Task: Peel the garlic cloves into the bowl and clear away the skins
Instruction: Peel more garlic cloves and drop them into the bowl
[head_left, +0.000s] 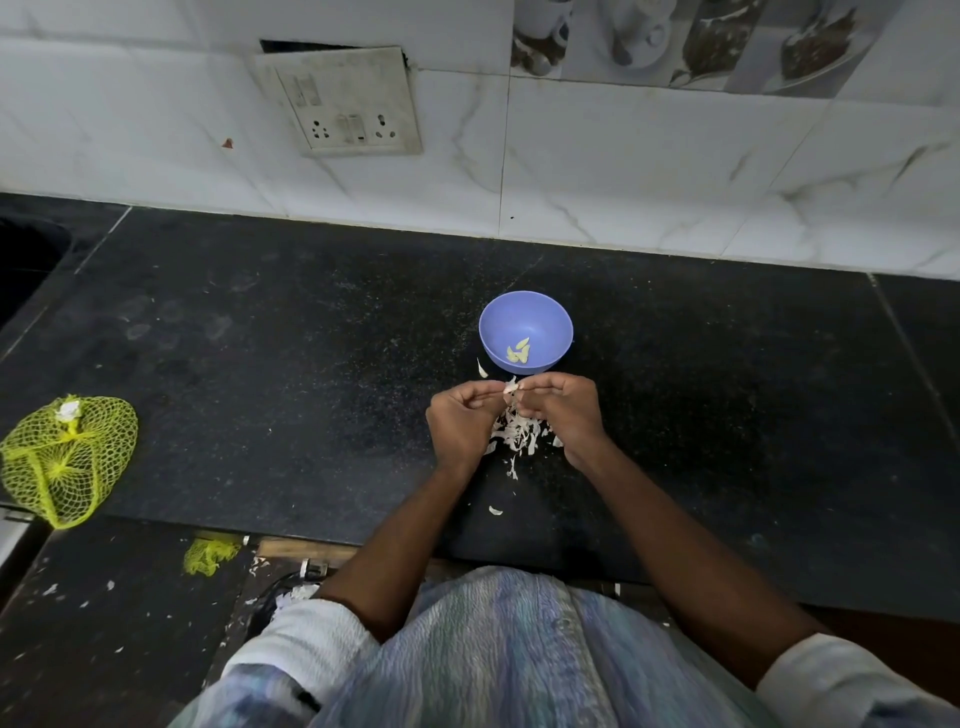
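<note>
Black speckled stone makes up the counter (260, 338), backed by white marbled wall tiles; no readable writing shows anywhere, not even on the grimy switch plate (343, 98) up on the wall behind the bowl.

A garlic clove (510, 387) is held just in front of the blue bowl (545, 317), close above the counter. The left hand (460, 423) and the right hand (563, 410) meet on it, fingers of both curled in, thumb and fingertips pinching the clove and its papery skin between them. Inside the bowl lie a few peeled cloves (518, 352), pale yellow-green. Below the hands, on the near side of the bowl, a heap of white skins (517, 434) lies on the stone, with stray flakes trailing toward the counter's front edge and one sliver (481, 368) just left of the bowl.

Far to the left of the bowl, near the counter's edge, sits a yellow mesh bag (67, 457) with something white at its knot. A yellow scrap of mesh (208, 556) lies lower down, past the edge.
</note>
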